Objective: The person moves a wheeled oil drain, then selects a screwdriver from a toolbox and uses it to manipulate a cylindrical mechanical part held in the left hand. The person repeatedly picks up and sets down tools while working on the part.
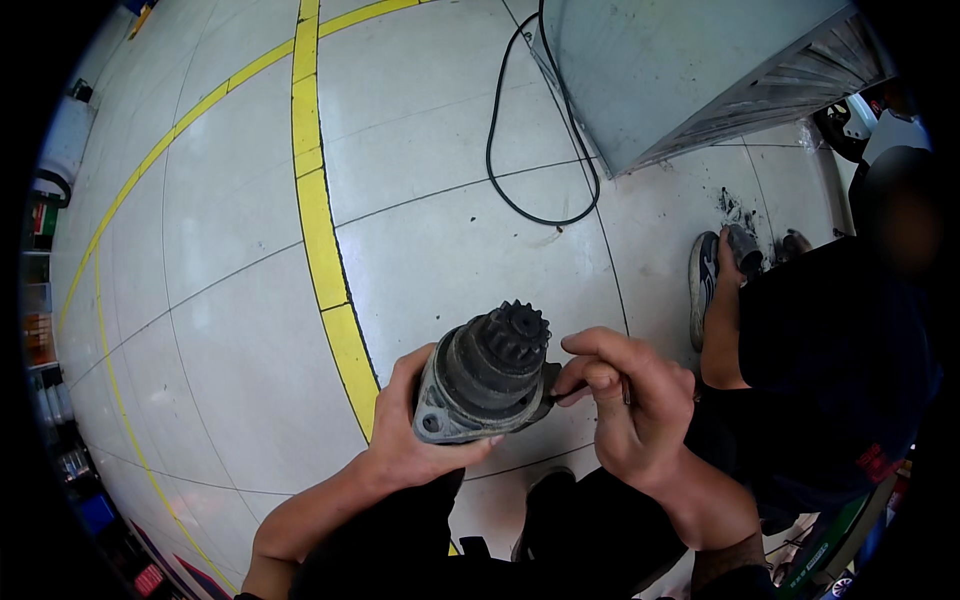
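Observation:
A starter motor (490, 365), dark and grimy with a toothed pinion gear on its upper end and a grey metal flange, is held up in front of me. My left hand (415, 425) wraps around its body from the left and below. Against the motor's right side, my right hand (640, 405) has its fingers bent and the thumb drawn in, fingertips at the housing edge. A thin dark piece shows by its fingers, too small to name. The lower end of the motor is hidden by my left hand.
To the right a co-worker (830, 350) crouches, one hand on a dark metal cylinder (744, 250) beside black debris on the tiles. A grey metal cabinet (640, 80) stands at the far right, with a black cable (490, 150) looped beside it. Yellow tape (320, 230) marks the floor.

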Tool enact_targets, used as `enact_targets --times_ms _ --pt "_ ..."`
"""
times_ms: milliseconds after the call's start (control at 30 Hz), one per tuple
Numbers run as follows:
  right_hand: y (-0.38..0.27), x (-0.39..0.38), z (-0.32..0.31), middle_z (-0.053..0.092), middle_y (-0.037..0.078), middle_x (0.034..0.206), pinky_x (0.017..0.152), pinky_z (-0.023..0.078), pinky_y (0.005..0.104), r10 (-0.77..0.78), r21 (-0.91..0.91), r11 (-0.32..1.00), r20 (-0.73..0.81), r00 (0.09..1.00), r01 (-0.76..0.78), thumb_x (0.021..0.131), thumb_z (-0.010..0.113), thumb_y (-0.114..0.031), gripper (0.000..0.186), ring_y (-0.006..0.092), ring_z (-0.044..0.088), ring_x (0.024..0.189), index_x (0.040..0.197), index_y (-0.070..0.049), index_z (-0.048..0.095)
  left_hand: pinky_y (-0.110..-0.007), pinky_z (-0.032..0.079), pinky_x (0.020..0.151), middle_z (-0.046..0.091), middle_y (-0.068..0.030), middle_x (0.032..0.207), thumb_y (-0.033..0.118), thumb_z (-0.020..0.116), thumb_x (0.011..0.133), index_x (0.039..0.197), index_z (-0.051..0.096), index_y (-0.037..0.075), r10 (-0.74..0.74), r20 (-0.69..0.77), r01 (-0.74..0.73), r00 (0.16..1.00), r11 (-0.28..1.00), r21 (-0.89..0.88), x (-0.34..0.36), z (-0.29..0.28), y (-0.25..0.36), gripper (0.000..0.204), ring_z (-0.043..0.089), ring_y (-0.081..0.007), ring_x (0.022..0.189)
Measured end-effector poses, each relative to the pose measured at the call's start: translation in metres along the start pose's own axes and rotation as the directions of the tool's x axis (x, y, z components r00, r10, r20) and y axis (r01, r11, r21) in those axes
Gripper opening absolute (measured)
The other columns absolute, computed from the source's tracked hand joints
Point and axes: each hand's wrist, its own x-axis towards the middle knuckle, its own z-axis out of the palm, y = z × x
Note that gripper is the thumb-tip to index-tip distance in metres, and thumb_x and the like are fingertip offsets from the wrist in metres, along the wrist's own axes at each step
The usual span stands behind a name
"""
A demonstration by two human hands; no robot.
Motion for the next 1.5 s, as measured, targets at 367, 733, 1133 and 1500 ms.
enact_targets --times_ms 367,733,1133,1500 --pt "0.001 0.006 0.01 0.072 0.009 0.085 0.068 0.062 0.0271 0.203 0.207 0.959 -0.016 0.979 -0.195 0.114 0.061 -0.004 0.018 0.0121 0.074 0.076 0.129 0.005 0.065 -0.042 0.053 0.112 0.066 -0.0223 0.135 0.02 0.102 0.076 0.152 0.041 -0.007 -0.04 -0.036 0.04 0.999 0.999 -0.01 -0.001 0.0 0.0 0.101 0.069 -0.0273 0.127" --pt "0.001 0.008 0.014 0.073 0.012 0.082 0.067 0.062 0.0273 0.164 0.153 0.975 -0.007 0.987 -0.161 0.116 0.056 -0.01 0.022 0.0142 0.074 0.073 0.126 0.007 0.065 -0.042 0.053 0.112 0.066 -0.0212 0.135 0.018 0.101 0.076 0.152 0.042 -0.006 -0.075 -0.04 0.074 0.996 0.996 -0.041 -0.004 0.0 0.0 0.099 0.068 -0.0262 0.128" --pt "0.004 0.004 0.023 0.069 0.011 0.08 0.068 0.058 0.0291 0.13 0.068 0.989 -0.024 0.991 -0.128 0.1 0.067 0.013 0.025 0.0168 0.073 0.073 0.123 0.003 0.072 -0.042 0.053 0.113 0.066 -0.0211 0.135 0.019 0.101 0.076 0.151 0.042 -0.006 -0.123 -0.041 0.12 0.992 0.989 -0.083 -0.002 -0.003 -0.003 0.099 0.068 -0.0264 0.127" --pt "0.021 0.001 0.031 0.075 0.01 0.085 0.073 0.061 0.0294 0.099 0.191 0.977 -0.034 0.994 -0.091 0.116 0.06 -0.012 0.021 0.0137 0.073 0.075 0.13 0.003 0.067 -0.041 0.053 0.112 0.066 -0.0177 0.135 0.017 0.101 0.076 0.148 0.043 -0.005 -0.183 -0.021 0.175 0.983 0.966 -0.188 -0.001 -0.006 -0.013 0.095 0.067 -0.0231 0.127"
